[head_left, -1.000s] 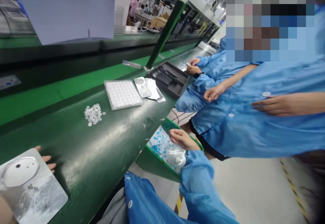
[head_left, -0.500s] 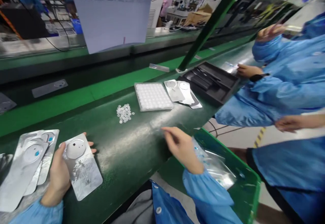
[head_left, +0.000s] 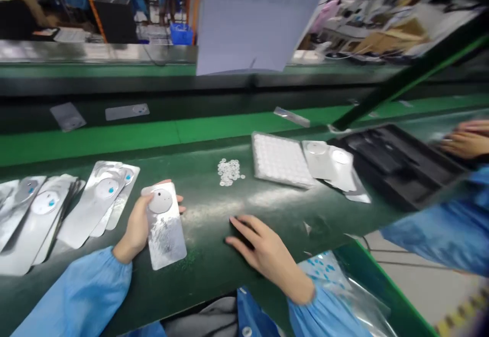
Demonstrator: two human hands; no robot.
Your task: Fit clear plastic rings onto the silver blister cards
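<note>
Foil card (head_left: 166, 230) pinched in left hand (head_left: 135, 227), right hand (head_left: 265, 253) spread on green surface (head_left: 204, 235).
Bit risky: loose rings (head_left: 229, 171), easily scattered by one careless sweep.

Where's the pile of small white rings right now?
In the head view, the pile of small white rings lies on the green bench, just left of the white grid tray and beyond the person's right hand.

Head-worn view, angled down over the workbench (head_left: 206, 215)
</note>
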